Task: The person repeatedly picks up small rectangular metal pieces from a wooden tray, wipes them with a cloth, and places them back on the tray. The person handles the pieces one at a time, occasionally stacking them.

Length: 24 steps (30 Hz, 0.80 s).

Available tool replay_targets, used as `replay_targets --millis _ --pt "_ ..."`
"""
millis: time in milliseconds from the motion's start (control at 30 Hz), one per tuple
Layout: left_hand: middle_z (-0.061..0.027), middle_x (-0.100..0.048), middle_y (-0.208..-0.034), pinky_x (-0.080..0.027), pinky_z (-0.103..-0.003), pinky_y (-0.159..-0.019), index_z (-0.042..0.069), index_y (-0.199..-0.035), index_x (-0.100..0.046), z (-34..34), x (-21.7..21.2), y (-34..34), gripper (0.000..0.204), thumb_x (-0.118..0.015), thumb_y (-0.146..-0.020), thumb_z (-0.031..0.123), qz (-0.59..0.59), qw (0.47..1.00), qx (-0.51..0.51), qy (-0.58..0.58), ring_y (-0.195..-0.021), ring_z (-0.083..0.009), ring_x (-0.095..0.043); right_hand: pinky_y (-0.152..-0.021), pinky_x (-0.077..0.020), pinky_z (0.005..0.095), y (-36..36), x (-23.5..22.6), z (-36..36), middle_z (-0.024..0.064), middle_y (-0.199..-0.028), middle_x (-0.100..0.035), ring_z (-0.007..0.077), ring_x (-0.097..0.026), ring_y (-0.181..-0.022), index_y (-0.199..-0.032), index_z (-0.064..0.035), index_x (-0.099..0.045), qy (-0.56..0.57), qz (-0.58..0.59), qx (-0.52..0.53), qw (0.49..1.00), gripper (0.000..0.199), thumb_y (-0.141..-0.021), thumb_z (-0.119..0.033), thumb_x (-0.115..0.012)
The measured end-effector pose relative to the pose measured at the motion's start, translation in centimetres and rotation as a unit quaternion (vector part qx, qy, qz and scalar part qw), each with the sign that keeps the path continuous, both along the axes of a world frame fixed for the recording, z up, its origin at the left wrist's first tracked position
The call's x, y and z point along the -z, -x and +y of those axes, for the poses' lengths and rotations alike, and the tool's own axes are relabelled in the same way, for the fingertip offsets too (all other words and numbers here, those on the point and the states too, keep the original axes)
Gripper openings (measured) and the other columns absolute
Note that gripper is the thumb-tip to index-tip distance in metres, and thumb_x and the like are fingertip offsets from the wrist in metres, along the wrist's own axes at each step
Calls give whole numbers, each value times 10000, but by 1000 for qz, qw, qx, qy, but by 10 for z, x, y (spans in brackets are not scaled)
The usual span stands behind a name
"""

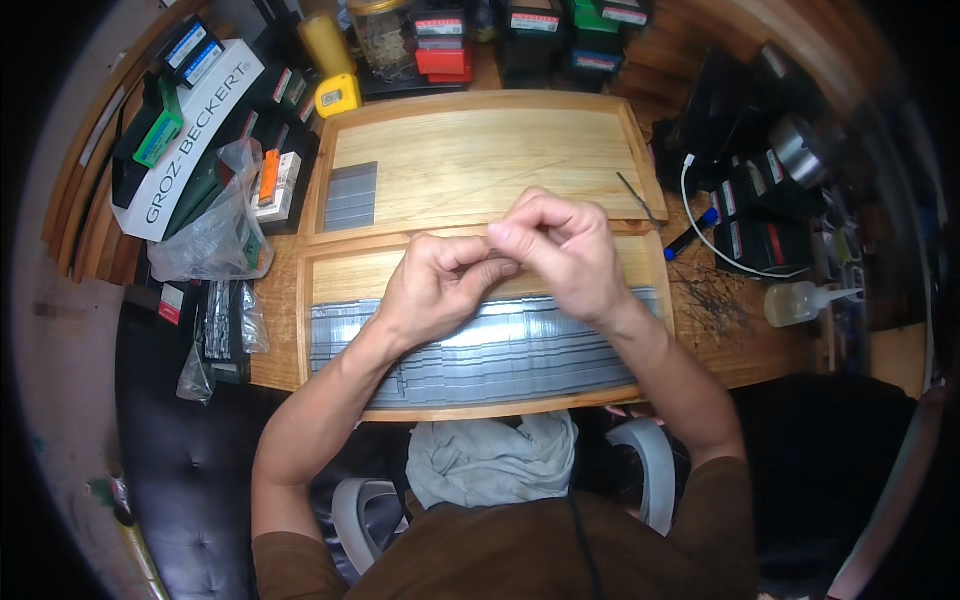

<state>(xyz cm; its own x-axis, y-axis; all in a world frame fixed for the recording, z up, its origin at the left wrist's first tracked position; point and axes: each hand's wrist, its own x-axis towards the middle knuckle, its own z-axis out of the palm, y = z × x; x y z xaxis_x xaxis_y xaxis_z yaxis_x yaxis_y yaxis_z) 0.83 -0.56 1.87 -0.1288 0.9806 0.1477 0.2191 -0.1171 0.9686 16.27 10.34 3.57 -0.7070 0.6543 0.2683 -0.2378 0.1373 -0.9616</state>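
Note:
My left hand (432, 288) and my right hand (562, 258) meet over the divider between two shallow wooden trays. Both are closed in a pinch, fingertips close together. Whatever they hold is hidden or too small to make out. Below them, the near tray (306, 335) carries tightly packed rows of thin grey metal strips (520, 345), partly covered by my left hand and forearms. In the far tray (480, 97), a small block of similar grey strips (350, 198) lies against the left side. A thin dark rod (634, 195) rests near that tray's right edge.
At left stand a long white box (195, 140), a clear plastic bag (215, 235) and an orange lighter (268, 177). A yellow tape measure (338, 95) sits behind the trays. To the right are a blue-capped pen (690, 236), a white cable (700, 222), scattered thin dark pieces (712, 305) and a squeeze bottle (795, 303).

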Motion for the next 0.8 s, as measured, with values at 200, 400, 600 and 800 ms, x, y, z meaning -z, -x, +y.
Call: replay_targets --millis 200,400,600,800 --pt "-108 -793 -858 -563 -258 -690 5 -1099 -796 0 1 6 159 -712 -983 71 39 999 9 29 -798 -87 -709 -638 -479 231 -8 -1 15 14 -740 -650 62 -572 -674 -888 5 -771 29 -47 70 996 309 -1045 -247 -685" --pt "-118 -801 -924 -583 -264 -752 7 -1146 -784 1 -3 2 183 -693 -999 65 3 1000 1 -15 -852 -122 -729 -623 -466 221 -2 4 2 16 -877 -638 61 -577 -741 -981 16 -801 -144 -28 14 989 110 -890 -45 -813" --pt "-107 -797 -904 -571 -252 -730 0 -1125 -785 0 1 1 167 -705 -998 75 -19 1000 12 -19 -837 -105 -715 -602 -455 228 5 10 -5 28 -860 -646 72 -577 -713 -953 11 -798 -193 60 64 977 58 -905 -20 -788" --pt "-69 -757 -776 -508 -244 -629 0 -1043 -798 1 5 1 140 -728 -990 109 3 1000 -2 8 -726 -58 -640 -628 -476 225 -9 1 12 36 -843 -637 78 -582 -714 -946 32 -779 -241 -5 127 962 205 -1002 -160 -734"
